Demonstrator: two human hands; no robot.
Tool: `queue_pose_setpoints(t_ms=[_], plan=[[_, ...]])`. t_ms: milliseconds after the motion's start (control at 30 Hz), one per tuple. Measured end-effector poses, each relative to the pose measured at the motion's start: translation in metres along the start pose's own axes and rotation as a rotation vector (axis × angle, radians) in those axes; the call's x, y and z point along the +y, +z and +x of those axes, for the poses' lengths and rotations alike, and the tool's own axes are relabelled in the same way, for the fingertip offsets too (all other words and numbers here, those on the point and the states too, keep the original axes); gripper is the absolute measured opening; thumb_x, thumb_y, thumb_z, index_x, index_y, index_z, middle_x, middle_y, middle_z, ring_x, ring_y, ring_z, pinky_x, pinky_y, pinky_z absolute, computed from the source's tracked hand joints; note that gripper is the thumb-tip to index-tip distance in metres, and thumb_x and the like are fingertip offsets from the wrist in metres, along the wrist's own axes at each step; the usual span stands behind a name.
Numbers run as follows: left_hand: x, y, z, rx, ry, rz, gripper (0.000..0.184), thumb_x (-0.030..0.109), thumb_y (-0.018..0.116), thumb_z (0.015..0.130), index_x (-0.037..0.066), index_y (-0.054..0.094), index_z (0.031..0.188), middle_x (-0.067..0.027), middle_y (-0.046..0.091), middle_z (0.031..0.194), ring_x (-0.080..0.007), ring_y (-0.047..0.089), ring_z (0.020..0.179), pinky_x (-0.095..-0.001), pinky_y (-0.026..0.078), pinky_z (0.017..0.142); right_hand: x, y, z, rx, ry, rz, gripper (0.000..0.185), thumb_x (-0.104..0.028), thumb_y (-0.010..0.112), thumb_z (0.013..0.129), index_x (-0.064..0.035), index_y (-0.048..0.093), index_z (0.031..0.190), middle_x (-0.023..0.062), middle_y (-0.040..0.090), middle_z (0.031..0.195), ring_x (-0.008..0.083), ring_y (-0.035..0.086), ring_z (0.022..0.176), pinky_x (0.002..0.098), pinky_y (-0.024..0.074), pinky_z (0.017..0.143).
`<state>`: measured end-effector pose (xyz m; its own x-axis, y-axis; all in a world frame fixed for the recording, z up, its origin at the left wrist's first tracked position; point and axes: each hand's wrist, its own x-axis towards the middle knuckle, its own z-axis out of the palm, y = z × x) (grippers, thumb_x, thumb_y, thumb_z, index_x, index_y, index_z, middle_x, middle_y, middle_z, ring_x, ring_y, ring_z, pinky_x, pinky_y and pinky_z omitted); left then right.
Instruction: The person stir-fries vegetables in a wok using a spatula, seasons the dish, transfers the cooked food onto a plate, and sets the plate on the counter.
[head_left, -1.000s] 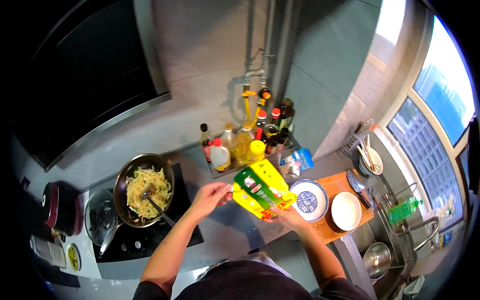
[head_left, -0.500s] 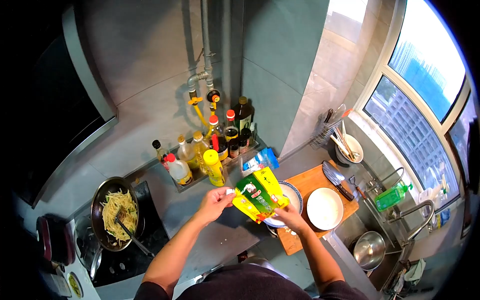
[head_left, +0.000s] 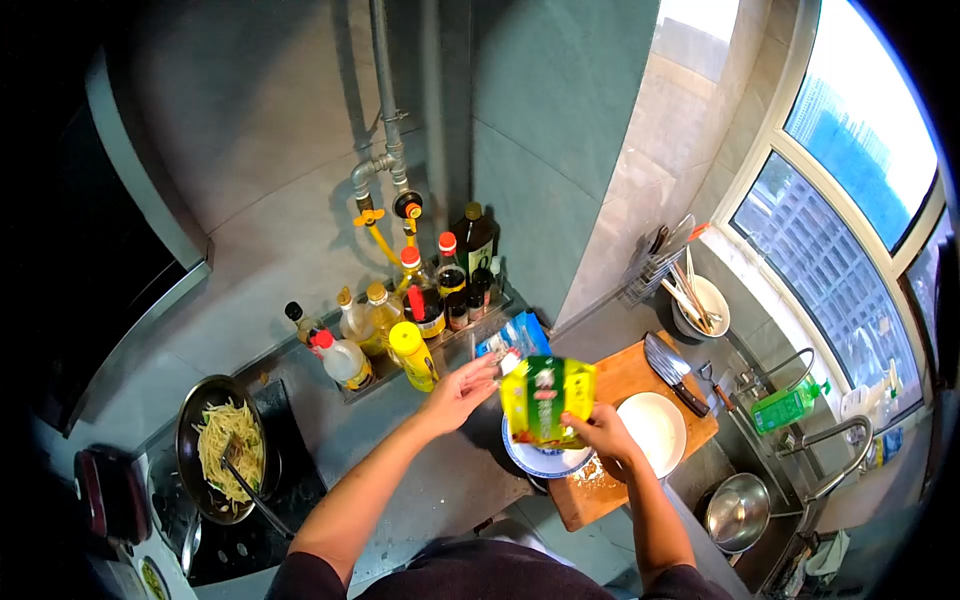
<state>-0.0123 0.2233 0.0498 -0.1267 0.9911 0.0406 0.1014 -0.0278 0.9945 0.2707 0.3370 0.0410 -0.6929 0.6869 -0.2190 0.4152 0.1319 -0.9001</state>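
In my right hand (head_left: 597, 432) is a green and yellow pouch (head_left: 548, 402), gripped at its lower right side. It is tilted above a blue-rimmed white bowl (head_left: 550, 460), which it partly covers. A small white piece, perhaps a spout, shows at the pouch's upper left corner. My left hand (head_left: 462, 393) is just left of that corner, its fingers drawn together toward it; whatever is between the fingertips is too small to make out. A blue packet (head_left: 517, 336) lies behind the pouch.
A white bowl (head_left: 655, 435) and a knife (head_left: 675, 373) are on the cutting board (head_left: 590, 508). Bottles, including a yellow one (head_left: 412, 355), stand in a rack. At left, a pan (head_left: 225, 450) holds shredded food. A metal bowl (head_left: 738, 512) sits in the sink.
The pouch has turned more upright and shifted slightly right and down in my right hand. My left hand has moved right and up, no longer visibly pinching the white piece at the corner.
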Motion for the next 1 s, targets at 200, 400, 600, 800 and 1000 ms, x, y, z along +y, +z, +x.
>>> queue_pose_setpoints(t_ms=[200,400,600,800,1000], plan=[[0.002,0.018,0.025,0.083,-0.281,0.359,0.075,0.036,0.07,0.084,0.002,0.038,0.143,-0.0261,0.049,0.136,-0.0348,0.053,0.122,-0.0346,0.043,0.102,0.031,-0.007,0.029,0.568,-0.088,0.216,0.023,-0.022,0.061,0.096,0.0005,0.064,0.096,0.0045,0.064,0.073,0.0099,0.058,0.055,0.0231,0.0456,0.049],[-0.054,0.023,0.029,0.242,-0.339,0.511,0.091,0.042,0.07,0.082,-0.004,0.025,0.146,-0.028,0.034,0.147,-0.0372,0.034,0.138,-0.0399,0.031,0.112,0.019,0.037,0.095,0.526,-0.122,0.454,0.025,-0.022,0.058,0.097,0.0019,0.063,0.101,0.0125,0.068,0.085,0.019,0.068,0.065,0.0275,0.0563,0.06],[-0.063,0.02,0.016,0.217,-0.437,0.36,0.092,0.033,0.074,0.08,-0.004,0.025,0.147,-0.024,0.043,0.143,-0.0281,0.057,0.119,-0.0343,0.051,0.09,0.0,0.069,0.12,0.448,-0.177,0.421,0.027,-0.023,0.056,0.098,0.0037,0.063,0.102,0.0136,0.069,0.084,0.0204,0.069,0.065,0.0296,0.0573,0.06],[-0.079,0.019,0.008,0.254,-0.35,0.284,0.085,0.03,0.073,0.082,-0.003,0.029,0.146,-0.0229,0.042,0.143,-0.031,0.055,0.121,-0.0363,0.05,0.092,-0.033,0.061,0.128,0.538,-0.167,-0.031,0.029,-0.022,0.055,0.098,0.0068,0.062,0.096,0.0169,0.068,0.071,0.0218,0.07,0.059,0.0299,0.0528,0.05],[-0.077,0.01,0.03,0.428,-0.054,0.457,0.059,0.029,0.067,0.087,0.005,0.046,0.137,-0.0248,0.045,0.137,-0.0374,0.052,0.119,-0.0395,0.047,0.094,-0.015,0.063,0.127,0.54,-0.192,0.044,0.025,-0.015,0.055,0.096,0.008,0.061,0.088,0.0189,0.065,0.069,0.0255,0.069,0.058,0.0341,0.0524,0.051]])
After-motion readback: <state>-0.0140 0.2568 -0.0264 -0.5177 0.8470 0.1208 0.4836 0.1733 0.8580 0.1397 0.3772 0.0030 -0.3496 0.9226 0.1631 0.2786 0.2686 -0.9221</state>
